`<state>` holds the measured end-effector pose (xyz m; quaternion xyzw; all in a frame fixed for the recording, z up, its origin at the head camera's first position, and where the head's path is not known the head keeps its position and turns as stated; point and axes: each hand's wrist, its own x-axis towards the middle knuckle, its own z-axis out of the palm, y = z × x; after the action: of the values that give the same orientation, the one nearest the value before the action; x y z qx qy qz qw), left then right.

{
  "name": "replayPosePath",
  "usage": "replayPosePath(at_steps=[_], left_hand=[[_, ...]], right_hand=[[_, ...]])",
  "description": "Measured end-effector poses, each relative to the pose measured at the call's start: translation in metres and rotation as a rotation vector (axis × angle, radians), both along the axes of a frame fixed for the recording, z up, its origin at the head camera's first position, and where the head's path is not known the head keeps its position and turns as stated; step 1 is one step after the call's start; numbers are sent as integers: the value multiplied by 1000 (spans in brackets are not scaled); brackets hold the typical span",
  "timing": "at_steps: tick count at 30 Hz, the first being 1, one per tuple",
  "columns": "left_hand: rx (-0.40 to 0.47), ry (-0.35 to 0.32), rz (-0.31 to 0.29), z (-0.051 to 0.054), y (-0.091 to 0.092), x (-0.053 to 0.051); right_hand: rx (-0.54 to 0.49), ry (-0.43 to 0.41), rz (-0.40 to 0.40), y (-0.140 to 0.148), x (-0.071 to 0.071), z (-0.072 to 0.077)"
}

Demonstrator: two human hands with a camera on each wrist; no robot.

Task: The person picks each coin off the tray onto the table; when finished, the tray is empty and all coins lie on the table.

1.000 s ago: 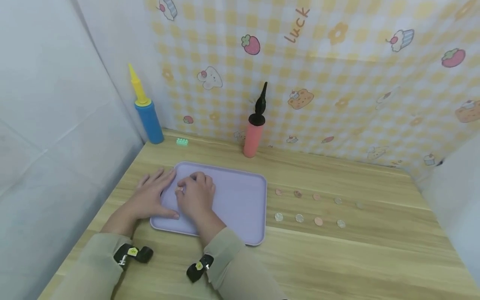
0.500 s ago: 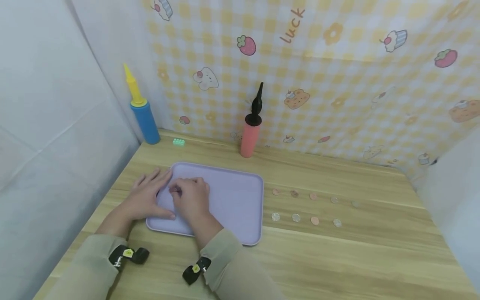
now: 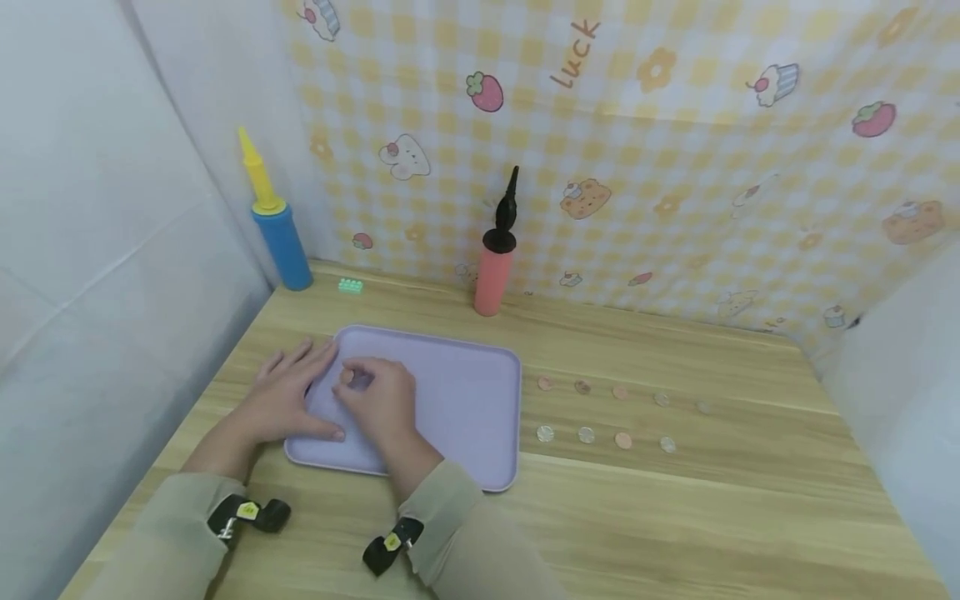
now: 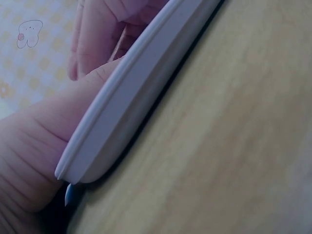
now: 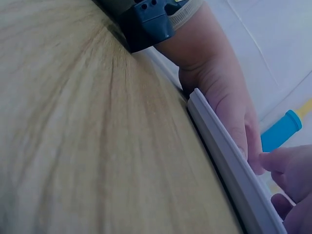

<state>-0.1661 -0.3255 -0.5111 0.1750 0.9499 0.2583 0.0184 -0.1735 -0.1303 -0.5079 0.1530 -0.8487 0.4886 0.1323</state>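
My left hand [image 3: 288,400] lies across the left end of a pale purple tray [image 3: 465,400], fingers extended and spread, the thumb over the front left part. Over the tray's left half, my right hand [image 3: 386,400] pinches a small copper-coloured coin [image 3: 347,376] between thumb and index finger. The left wrist view shows the coin's thin edge [image 4: 118,43] between the fingers, behind the tray rim [image 4: 117,92]. Whether the coin touches the tray cannot be made out. In the right wrist view, the left hand [image 5: 229,92] lies behind the rim and the right fingers [image 5: 292,168] appear at lower right.
To the tray's right, several copper and silver coins [image 3: 623,440] lie in two rows on the wooden table [image 3: 675,517]. Behind stand a pink hand pump [image 3: 492,279] and a blue one [image 3: 285,250], near a small green toy brick [image 3: 350,285]. A patterned cloth [image 3: 637,150] hangs behind.
The right hand's thumb and fingers have shifted over the tray; the coin, hidden half a second ago, shows again between them. The left hand keeps its place. The head view has drifted slightly.
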Motion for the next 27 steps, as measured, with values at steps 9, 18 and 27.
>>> replayPosePath(at_steps=[9,18,27], left_hand=[[-10,1,-1,0,0,0],[-2,7,-2,2,2,-1],[-20,12,4,4,3,0]], right_hand=[[-118,-59,44,6,5,0],[-187,-134,163,33,12,0],[-195,-184,190,64,19,2]])
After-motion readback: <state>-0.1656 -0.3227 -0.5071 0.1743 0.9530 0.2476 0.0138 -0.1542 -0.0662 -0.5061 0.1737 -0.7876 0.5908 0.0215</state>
